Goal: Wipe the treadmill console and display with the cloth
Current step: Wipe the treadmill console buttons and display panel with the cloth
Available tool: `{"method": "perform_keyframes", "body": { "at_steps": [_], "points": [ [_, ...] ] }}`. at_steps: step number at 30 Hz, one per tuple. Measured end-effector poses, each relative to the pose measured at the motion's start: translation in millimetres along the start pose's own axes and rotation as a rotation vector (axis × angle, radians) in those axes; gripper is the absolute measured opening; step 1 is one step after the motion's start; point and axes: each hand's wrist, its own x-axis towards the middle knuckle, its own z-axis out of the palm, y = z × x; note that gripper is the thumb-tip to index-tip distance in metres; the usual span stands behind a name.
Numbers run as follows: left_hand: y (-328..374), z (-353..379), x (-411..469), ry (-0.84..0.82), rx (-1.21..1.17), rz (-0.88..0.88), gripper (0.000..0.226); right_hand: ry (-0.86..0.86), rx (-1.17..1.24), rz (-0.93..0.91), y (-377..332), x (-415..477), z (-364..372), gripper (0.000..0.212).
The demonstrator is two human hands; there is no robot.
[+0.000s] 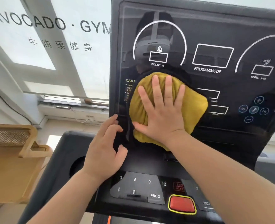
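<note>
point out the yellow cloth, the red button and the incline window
yellow cloth (194, 105): head view, on its bare right corner.
red button (182, 204): head view, on the middle of its red face.
incline window (158, 57): head view, at the centre of the white-outlined box above the INCLINE label.

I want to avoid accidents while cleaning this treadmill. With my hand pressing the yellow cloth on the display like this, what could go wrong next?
1. The right hand presses the yellow cloth flat on the display. Its forearm passes close by the STOP/START key and the red button, so wiping lower might press them.
2. The left hand touches the console at its edge, its wrist near the number keys. Leaning on it could possibly trigger one.
</note>
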Motion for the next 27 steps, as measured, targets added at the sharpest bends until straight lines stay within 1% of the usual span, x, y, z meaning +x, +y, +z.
{"method": "perform_keyframes", "body": {
  "at_steps": [3, 6, 11, 15, 17, 20, 23, 25, 27],
  "points": [
    [-3.1, -8.3, 0.7, 0.037, -0.134, -0.057, 0.040, -0.006, -0.002, -0.051, -35.2, 20.9, -3.4, 0.104],
    [2.3, -16.3, 3.3, 0.071, -0.262, -0.123, 0.046, -0.009, -0.012, -0.055, -46.6, 26.2, -3.7, 0.101],
    [7.1, -13.9, 4.9, 0.076, -0.277, -0.123, 0.046, 0.002, -0.005, -0.092, -18.7, -1.1, -3.5, 0.090],
    [-0.7, -12.2, 0.9, 0.086, -0.278, -0.151, 0.047, 0.025, -0.027, -0.001, 19.0, -40.6, 4.6, 0.084],
    [-7.6, -13.1, -1.4, 0.052, -0.313, -0.189, 0.050, 0.015, -0.039, 0.015, 26.8, -47.5, 6.8, 0.085],
    [-17.1, -16.6, -3.7, 0.001, -0.362, -0.195, 0.054, 0.007, -0.037, 0.057, 16.1, -39.3, 5.8, 0.089],
    [-25.2, -23.6, -4.4, -0.033, -0.453, -0.239, 0.058, -0.025, -0.030, 0.083, -7.7, -17.0, 1.3, 0.099],
    [-29.6, -27.0, -6.0, -0.058, -0.460, -0.241, 0.059, -0.050, -0.015, 0.066, -27.8, 0.0, -1.8, 0.105],
    [-32.2, -28.9, -6.4, -0.045, -0.454, -0.259, 0.055, -0.071, -0.011, 0.047, -50.5, 13.0, -2.8, 0.108]
  ]
}}
